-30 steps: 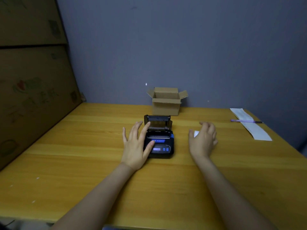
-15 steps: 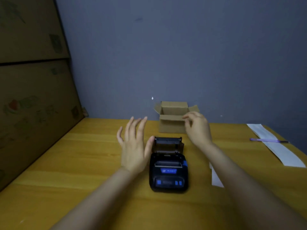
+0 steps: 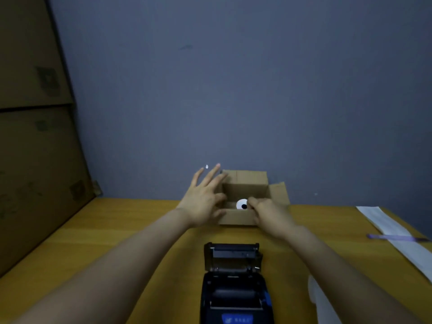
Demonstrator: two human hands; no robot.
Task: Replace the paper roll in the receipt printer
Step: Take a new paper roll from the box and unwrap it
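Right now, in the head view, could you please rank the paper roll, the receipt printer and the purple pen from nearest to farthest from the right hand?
1. Paper roll: inside the cardboard box, at the right hand fingertips.
2. Receipt printer: lid open, nearer the person.
3. Purple pen: far right, on the paper strip.

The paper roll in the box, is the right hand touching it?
Touching. In the head view, the right hand's fingertips meet the edge of the white paper roll inside the cardboard box, with no gap showing.
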